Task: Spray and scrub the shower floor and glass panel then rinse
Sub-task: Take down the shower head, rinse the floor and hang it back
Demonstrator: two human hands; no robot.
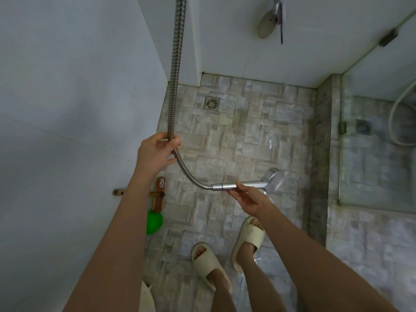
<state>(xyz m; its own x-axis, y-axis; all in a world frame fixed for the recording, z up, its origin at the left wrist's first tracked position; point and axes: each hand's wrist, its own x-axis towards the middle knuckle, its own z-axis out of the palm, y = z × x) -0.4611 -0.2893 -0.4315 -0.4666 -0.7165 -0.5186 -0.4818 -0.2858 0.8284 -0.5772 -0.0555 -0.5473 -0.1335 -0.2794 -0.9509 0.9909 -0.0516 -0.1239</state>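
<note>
Head view: left hand [155, 152] gripped the metal hose [177, 64]; right hand [248, 197] held the shower head [272, 179]; floor drain [211, 103] lay beyond.

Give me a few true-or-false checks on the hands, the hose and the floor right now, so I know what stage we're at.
1. The left hand has its grip on the metal hose. True.
2. The right hand holds a scrub brush. False: it holds the shower head by its handle.
3. The floor drain lies uncovered, beyond both hands. True.
4. The person is barefoot. False: pale slippers are on.
5. The green object lies beside the glass panel on the right. False: it lies by the left wall.
</note>
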